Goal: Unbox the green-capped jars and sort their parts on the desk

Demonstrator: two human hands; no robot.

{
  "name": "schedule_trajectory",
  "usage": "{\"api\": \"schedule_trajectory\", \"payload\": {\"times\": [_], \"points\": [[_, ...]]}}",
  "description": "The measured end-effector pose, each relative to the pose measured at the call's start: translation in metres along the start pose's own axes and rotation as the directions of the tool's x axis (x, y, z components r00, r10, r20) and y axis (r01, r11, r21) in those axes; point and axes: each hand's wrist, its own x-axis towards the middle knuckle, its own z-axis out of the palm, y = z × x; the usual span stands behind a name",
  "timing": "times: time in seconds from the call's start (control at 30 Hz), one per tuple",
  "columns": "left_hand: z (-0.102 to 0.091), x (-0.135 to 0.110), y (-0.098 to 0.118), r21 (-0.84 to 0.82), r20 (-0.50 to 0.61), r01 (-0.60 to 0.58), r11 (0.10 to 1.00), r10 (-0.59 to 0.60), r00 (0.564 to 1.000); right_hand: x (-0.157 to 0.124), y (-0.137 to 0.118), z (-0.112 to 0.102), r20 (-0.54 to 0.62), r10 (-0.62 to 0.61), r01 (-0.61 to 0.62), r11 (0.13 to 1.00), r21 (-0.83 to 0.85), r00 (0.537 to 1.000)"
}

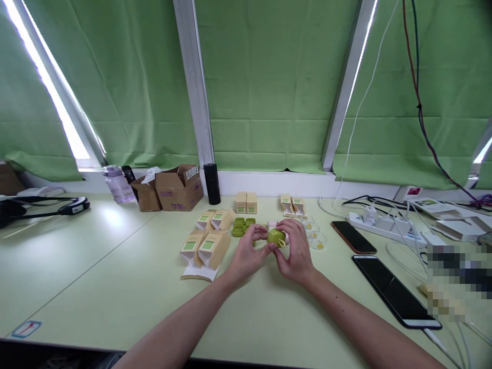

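Note:
Between my two hands, above the middle of the table, is a small round green thing with a pale loop [275, 237]; its exact kind is unclear. My left hand [248, 253] pinches its left side with thumb and fingertips. From the right, my right hand [296, 252] curls its thumb and fingers around it. Just behind the hands sit several small green square cups [239, 227]. Some pinkish-white pieces show behind my fingers, partly hidden. Clear plastic round shells with yellow spots [317, 240] lie beside my right hand.
Open cardboard packs [209, 248] lie left of the hands, closed small boxes [246, 203] and open ones [292, 206] behind. Two phones [395, 289] [352, 237], a power strip [384, 228] and cables occupy the right. Cartons [179, 188], a black cylinder [211, 183] and a bottle [118, 184] stand back left.

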Motion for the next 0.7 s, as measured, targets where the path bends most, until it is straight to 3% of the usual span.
{"api": "schedule_trajectory", "payload": {"times": [0.23,0.33,0.7], "points": [[-0.003,0.002,-0.007,0.091,-0.089,-0.111,0.99,0.119,0.989,0.001,-0.003,-0.002,0.001,0.061,-0.061,0.997,0.037,0.998],[-0.006,0.004,-0.007,0.171,-0.096,-0.197,0.965,0.215,0.972,0.001,-0.002,-0.002,0.008,0.082,-0.083,0.994,0.07,0.997],[-0.009,0.002,0.008,0.371,-0.08,-0.303,0.878,0.355,0.931,0.0,-0.003,0.0,0.091,0.241,-0.257,0.922,0.29,0.966]]}}
